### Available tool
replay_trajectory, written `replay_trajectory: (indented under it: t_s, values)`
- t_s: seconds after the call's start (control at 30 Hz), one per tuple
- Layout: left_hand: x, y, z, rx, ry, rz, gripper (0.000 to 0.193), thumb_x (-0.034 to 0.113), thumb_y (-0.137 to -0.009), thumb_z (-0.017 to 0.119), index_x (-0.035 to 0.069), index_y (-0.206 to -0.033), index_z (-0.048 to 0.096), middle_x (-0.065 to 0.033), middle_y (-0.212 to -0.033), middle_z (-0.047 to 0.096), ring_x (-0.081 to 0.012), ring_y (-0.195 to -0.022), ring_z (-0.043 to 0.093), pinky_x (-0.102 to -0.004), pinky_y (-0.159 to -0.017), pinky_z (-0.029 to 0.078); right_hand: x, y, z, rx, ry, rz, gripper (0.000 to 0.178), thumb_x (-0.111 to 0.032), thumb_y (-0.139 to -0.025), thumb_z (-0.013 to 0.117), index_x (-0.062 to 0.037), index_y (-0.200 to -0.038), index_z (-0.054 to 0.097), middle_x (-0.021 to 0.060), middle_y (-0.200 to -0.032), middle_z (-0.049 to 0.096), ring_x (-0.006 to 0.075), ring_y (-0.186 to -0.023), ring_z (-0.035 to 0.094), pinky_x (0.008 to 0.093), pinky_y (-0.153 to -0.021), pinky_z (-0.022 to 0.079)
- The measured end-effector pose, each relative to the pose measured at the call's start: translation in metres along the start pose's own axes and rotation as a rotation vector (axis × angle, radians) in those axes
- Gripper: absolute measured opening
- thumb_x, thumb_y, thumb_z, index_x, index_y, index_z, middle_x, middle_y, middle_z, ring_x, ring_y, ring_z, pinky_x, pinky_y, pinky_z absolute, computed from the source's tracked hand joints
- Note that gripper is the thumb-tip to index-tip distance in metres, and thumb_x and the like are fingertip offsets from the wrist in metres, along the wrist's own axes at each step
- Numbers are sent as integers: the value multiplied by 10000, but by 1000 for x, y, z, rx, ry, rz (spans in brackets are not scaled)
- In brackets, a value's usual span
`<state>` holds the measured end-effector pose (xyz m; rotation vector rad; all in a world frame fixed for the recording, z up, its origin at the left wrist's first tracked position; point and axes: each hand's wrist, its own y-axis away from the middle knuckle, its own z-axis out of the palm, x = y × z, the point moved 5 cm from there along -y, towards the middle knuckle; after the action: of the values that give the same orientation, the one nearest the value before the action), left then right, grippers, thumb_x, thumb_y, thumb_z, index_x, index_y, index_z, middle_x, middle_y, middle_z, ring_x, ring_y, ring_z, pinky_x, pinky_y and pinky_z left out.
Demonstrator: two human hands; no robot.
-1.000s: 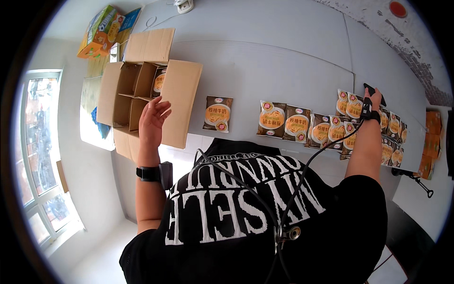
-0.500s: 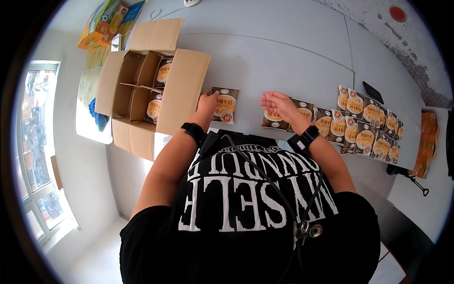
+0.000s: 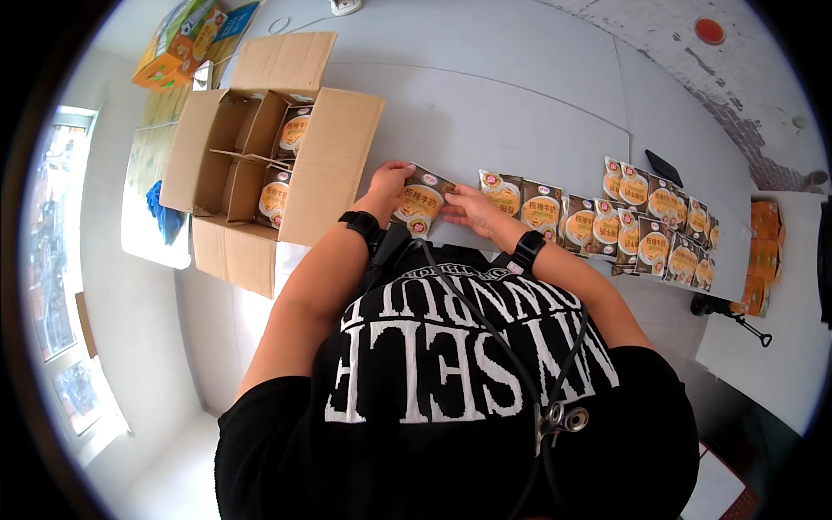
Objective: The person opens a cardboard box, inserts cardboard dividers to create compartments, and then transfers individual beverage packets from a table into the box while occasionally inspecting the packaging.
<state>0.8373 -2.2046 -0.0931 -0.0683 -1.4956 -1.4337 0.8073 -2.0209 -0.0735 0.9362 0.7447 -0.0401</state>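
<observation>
A brown and cream food packet [image 3: 421, 204] with an orange round picture is held between my hands, tilted a little in front of my chest. My left hand [image 3: 389, 188] is closed on its upper left edge. At its right edge my right hand [image 3: 473, 210] has thumb and fingers against the packet. Just left of my left hand stands an open cardboard box [image 3: 334, 165] with inner dividers; a packet [image 3: 295, 132] shows in its far right compartment and another packet [image 3: 275, 196] in the near right one. The other two compartments look dark inside.
Right of my hands a row of similar packets [image 3: 542, 208] runs along the grey table [image 3: 485, 104] to a overlapping group [image 3: 654, 245]. A dark phone-like object [image 3: 664, 168] lies beyond them. An orange and green carton [image 3: 178, 48] sits far left, a blue cloth [image 3: 165, 215] left of the box.
My right hand has moved left from above the row of packets to the held packet's right edge. The packet that lay flat under my left hand is now turned and tilted.
</observation>
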Motion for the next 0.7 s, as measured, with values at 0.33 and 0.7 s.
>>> replay_trajectory:
  t_s: [0.33,0.7]
  values:
    - [50,65,23,-355,48,314,41,48,-864,586,66,-844,555,1,-810,579,-93,-734,554,-227,-707,464,-49,48,1,125,223,-401,310,-251,-935,498,-12,-1112,583,52,-981,609,123,-879,592,271,-732,523]
    - [107,111,29,-315,110,572,37,70,-877,579,44,-901,571,-7,-844,589,-83,-772,549,-217,-707,457,-96,91,46,30,265,-509,302,-260,-941,482,4,-1034,595,61,-916,630,123,-818,612,258,-710,524]
